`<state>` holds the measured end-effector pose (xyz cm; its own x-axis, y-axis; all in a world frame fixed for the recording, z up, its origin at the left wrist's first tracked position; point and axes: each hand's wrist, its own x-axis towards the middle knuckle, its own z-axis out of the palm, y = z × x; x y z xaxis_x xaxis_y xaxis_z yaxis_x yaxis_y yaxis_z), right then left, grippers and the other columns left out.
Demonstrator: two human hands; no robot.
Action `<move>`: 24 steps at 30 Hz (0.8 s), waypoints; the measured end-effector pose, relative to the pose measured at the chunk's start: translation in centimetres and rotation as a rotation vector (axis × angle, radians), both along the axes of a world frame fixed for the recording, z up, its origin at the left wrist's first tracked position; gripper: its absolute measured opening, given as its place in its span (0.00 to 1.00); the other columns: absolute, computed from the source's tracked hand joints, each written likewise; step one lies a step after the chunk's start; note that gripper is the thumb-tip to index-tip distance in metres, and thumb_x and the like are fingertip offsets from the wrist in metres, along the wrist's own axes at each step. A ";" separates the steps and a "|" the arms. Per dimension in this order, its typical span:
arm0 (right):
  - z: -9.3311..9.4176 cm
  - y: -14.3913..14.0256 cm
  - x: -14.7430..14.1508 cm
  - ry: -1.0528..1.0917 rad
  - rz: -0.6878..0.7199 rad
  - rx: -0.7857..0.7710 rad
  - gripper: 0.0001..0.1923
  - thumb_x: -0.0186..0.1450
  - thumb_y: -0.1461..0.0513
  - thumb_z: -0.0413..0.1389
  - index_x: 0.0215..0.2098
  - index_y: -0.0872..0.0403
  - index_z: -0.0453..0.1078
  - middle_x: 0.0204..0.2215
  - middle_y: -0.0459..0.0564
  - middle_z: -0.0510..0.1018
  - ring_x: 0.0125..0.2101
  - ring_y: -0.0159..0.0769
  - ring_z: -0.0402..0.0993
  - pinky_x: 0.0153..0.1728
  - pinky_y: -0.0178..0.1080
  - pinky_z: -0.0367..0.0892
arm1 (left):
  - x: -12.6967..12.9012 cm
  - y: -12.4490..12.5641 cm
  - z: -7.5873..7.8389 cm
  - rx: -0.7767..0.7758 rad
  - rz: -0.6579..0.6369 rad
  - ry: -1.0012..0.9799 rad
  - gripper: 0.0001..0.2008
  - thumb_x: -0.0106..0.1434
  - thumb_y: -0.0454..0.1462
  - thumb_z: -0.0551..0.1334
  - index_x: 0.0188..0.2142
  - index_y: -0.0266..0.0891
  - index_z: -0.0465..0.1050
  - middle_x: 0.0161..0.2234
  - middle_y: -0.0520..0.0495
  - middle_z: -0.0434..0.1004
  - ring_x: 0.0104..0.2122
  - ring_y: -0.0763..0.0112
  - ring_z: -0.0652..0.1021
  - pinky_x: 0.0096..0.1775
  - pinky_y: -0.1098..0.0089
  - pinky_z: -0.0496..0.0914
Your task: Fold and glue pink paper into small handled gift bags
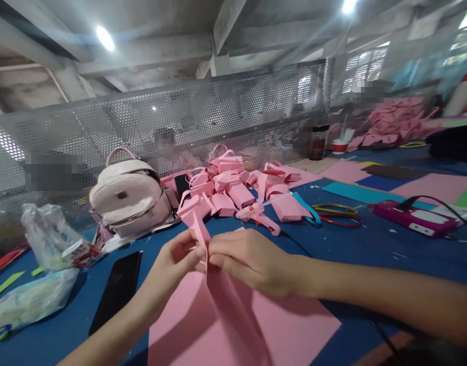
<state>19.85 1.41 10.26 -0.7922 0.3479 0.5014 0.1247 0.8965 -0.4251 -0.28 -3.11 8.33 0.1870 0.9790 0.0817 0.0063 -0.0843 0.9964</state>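
Observation:
Between my hands a folded strip of pink paper (200, 230) stands on edge above a large pink sheet (294, 328) on the table. My left hand (183, 254) pinches the strip from the left, thumb and fingers on either side of it. From the right, my right hand (252, 262) presses its fingers together on the same paper. Just beyond my hands lies a pink hot glue gun (258, 217), its cord running right. A heap of small pink paper bags with handles (221, 185) sits behind it.
A white backpack (128, 195) stands left of the heap. A black phone (117, 290) and a plastic bag (35, 300) lie at the left. Scissors (338, 214), a purple device (414, 216) and coloured sheets (374, 192) are at the right. A perforated metal screen (225, 107) runs behind.

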 end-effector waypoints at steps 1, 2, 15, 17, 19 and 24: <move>0.2 -0.4 0.3 0.001 0.020 0.018 0.19 0.76 0.59 0.41 0.36 0.55 0.71 0.33 0.51 0.76 0.33 0.36 0.69 0.35 0.36 0.60 | -0.1 -0.2 0.4 0.025 -0.002 0.006 0.21 0.58 0.51 0.70 0.40 0.38 0.74 0.37 0.47 0.79 0.35 0.70 0.77 0.36 0.74 0.72; 0.4 -0.8 0.6 0.003 0.024 0.039 0.19 0.76 0.59 0.41 0.39 0.56 0.72 0.36 0.52 0.76 0.35 0.37 0.70 0.37 0.37 0.62 | -0.1 -0.4 0.8 0.043 -0.008 0.007 0.22 0.56 0.52 0.71 0.38 0.38 0.73 0.35 0.49 0.78 0.34 0.71 0.76 0.35 0.76 0.71; 2.3 -1.9 1.0 0.035 -0.075 0.255 0.16 0.69 0.53 0.60 0.46 0.56 0.67 0.50 0.59 0.70 0.52 0.47 0.65 0.54 0.49 0.64 | 0.8 -3.0 3.3 -0.027 -0.172 -0.105 0.25 0.54 0.52 0.74 0.46 0.41 0.78 0.43 0.44 0.80 0.41 0.62 0.78 0.42 0.69 0.72; 2.5 -1.7 0.7 0.092 -0.057 0.164 0.24 0.67 0.54 0.63 0.54 0.56 0.62 0.55 0.61 0.68 0.58 0.48 0.62 0.58 0.50 0.62 | 0.8 -3.2 3.6 0.005 -0.189 -0.110 0.26 0.54 0.51 0.74 0.48 0.41 0.78 0.43 0.44 0.80 0.42 0.61 0.78 0.43 0.69 0.72; 2.7 -1.4 0.5 0.104 -0.044 0.044 0.34 0.65 0.54 0.65 0.61 0.55 0.56 0.60 0.61 0.65 0.61 0.49 0.62 0.60 0.50 0.60 | 0.8 -3.3 3.8 0.047 -0.207 -0.120 0.22 0.56 0.48 0.74 0.46 0.40 0.79 0.41 0.45 0.81 0.42 0.63 0.79 0.43 0.70 0.72; 3.3 -0.5 0.4 0.083 0.003 -0.226 0.28 0.68 0.48 0.60 0.60 0.49 0.60 0.60 0.53 0.68 0.59 0.46 0.66 0.61 0.50 0.60 | 0.4 -3.8 4.1 0.065 -0.247 -0.169 0.18 0.60 0.45 0.72 0.48 0.44 0.80 0.41 0.46 0.82 0.42 0.63 0.80 0.44 0.69 0.73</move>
